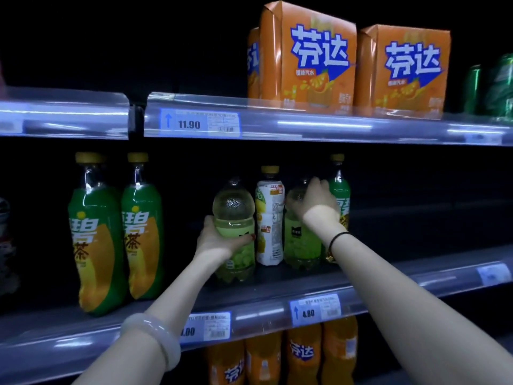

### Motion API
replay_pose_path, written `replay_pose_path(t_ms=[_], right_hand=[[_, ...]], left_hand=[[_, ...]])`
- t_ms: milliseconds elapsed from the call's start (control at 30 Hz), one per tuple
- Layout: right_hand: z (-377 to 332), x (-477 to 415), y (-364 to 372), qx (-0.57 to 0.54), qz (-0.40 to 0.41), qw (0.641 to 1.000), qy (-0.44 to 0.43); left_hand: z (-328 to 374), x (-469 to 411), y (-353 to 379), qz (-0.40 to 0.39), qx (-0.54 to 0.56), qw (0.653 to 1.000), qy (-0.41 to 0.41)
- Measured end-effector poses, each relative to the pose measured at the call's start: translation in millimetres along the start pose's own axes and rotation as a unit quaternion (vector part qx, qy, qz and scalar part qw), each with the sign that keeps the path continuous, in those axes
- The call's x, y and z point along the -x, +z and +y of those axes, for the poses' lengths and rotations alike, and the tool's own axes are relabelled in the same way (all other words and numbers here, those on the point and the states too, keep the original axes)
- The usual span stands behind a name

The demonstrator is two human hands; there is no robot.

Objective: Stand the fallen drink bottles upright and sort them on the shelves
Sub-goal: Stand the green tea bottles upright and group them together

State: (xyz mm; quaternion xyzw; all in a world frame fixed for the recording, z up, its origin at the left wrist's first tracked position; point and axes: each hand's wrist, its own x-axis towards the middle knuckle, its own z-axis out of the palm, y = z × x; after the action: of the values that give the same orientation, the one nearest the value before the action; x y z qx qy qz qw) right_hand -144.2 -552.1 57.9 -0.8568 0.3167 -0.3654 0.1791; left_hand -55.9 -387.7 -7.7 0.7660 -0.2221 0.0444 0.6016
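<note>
Far left, we see two tea bottles (pixel 95 232) upright on the middle shelf (pixel 249 298), caps up. Next, the left hand (pixel 219 237) grips the first pale bottle (pixel 234 207) round its middle, thumb across the front. Its long axis is vertical, dark cap up, base on the shelf. A white bottle (pixel 269 218) stands just beside it. Now the right hand (pixel 313 201) curls over the shoulder of the second pale bottle (pixel 301 243), also upright, its cap hidden by fingers. Both hold pale green liquid, partly full. A green bottle (pixel 340 187) behind is half covered. Below, orange bottles (pixel 302 354) are cut off.
</note>
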Motion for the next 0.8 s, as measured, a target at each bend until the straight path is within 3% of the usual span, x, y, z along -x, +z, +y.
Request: replay_pose_path(t_ms=[267, 433, 567, 800], right_hand=[[25.2, 23.6, 1.7, -0.061, 0.019, 0.998, -0.012], [30.3, 33.7, -6.7, -0.034, -0.064, 0.997, -0.037], [26.6, 52.0, 0.7, -0.023, -0.005, 0.996, -0.087], [25.5, 98.9, 11.4, -0.227, 0.032, 0.965, -0.131]], left_hand=[[6.6, -0.9, 9.2, -0.041, 0.010, 0.999, -0.002], [3.0, 2.5, 10.7, -0.037, 0.030, 0.999, 0.020], [-2.0, 10.2, 8.7, -0.026, 0.066, 0.996, 0.060], [-5.0, 39.8, -14.2, -0.043, 0.086, 0.985, 0.144]])
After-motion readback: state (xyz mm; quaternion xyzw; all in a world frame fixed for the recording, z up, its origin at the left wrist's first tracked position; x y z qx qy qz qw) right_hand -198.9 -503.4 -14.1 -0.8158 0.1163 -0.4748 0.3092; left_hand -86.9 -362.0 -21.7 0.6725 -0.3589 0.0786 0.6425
